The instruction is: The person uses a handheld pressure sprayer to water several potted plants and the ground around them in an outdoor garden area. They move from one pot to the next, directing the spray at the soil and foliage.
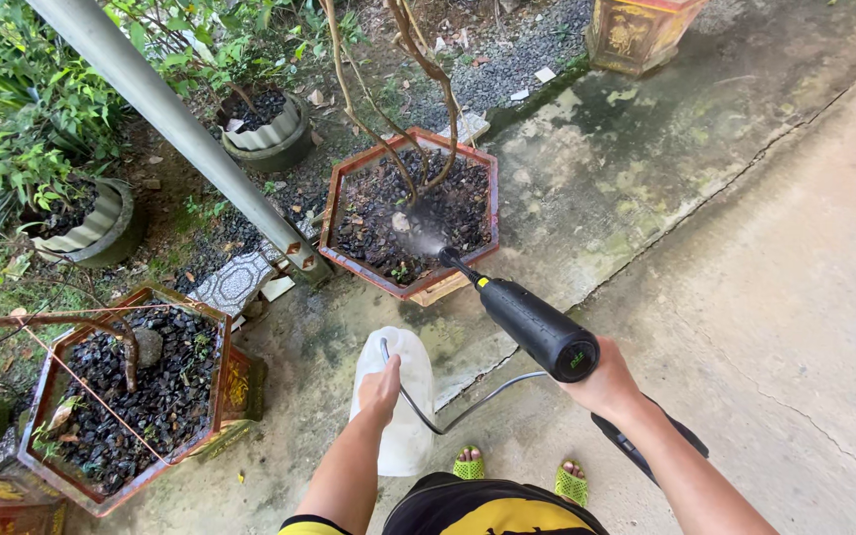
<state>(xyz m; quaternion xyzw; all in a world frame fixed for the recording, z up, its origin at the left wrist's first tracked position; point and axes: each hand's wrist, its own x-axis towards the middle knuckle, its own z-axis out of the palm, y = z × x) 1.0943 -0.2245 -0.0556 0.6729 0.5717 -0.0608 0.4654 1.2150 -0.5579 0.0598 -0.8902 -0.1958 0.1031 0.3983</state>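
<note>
Left hand [380, 386] closed around the top of a translucent white plastic jug [398, 406], carried low so its grey hose [468, 406] runs slack. Right hand [606, 384] wrapped tight on the matte black spray wand [532, 322], nozzle tipped down. Mist lands on dark, chunky soil in the hexagonal glazed red pot [349, 198]; woody twisted trunk [438, 89] beyond.

Matt black plastic sprayer [537, 327], translucent white plastic jug [395, 401], glossy glazed hexagonal pot [408, 213], rough stained concrete floor [775, 277]
</note>
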